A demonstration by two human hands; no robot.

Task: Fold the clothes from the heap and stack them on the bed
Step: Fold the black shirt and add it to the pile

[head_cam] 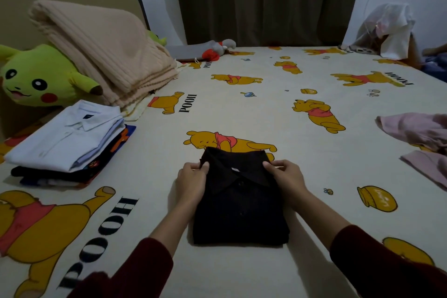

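Folding: I see the black shirt (239, 201) folded into a neat rectangle on the bed (278, 109), just in front of me.
Fingers: left hand (191, 181) and right hand (285, 176) each pinch a collar-end corner.
Done: 1 stack (67, 143) at the left, white shirt on top, several layers I cannot count.
Left: I judge the black shirt goes onto the stack next; 2 pink garments (420, 143) wait unfolded at the right.
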